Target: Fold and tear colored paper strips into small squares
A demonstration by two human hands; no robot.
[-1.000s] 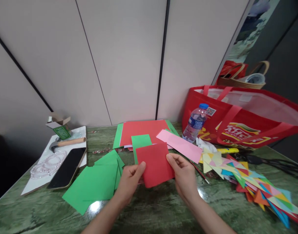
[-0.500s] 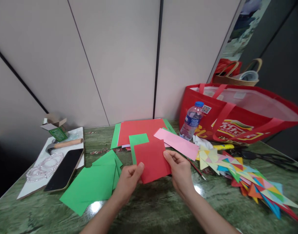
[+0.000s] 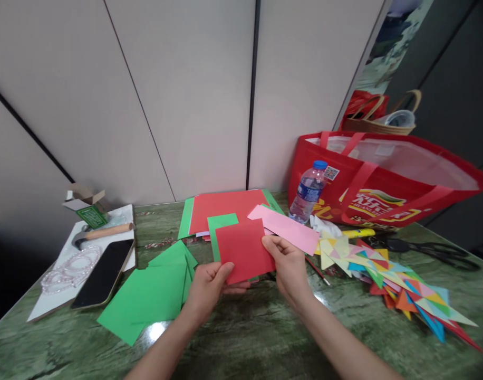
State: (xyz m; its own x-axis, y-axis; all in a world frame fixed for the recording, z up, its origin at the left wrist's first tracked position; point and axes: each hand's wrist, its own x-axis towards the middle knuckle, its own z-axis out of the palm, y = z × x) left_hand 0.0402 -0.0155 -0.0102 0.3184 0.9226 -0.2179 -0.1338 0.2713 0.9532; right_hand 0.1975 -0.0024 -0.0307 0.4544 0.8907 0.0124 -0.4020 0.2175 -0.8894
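Pale panels (image 3: 194, 105) back the green table (image 3: 241, 338) beneath red paper (image 3: 243, 250).

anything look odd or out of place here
A wooden-handled metal tool lies by beaded strands at left, an odd match for the green sheets. The small green box gapes open. The red paper square looks undamaged; no spill shows.

Soft, moderate indoor light covers the wall (image 3: 194, 95) and the held paper (image 3: 243, 250), dimming toward the far left and right edges. Two white glare spots, reflecting light from outside the frame, mark the glossy table (image 3: 241, 338). Wide-angle distortion stretches the bag (image 3: 399, 184) at right; slight blur softens its lettering (image 3: 378, 199).
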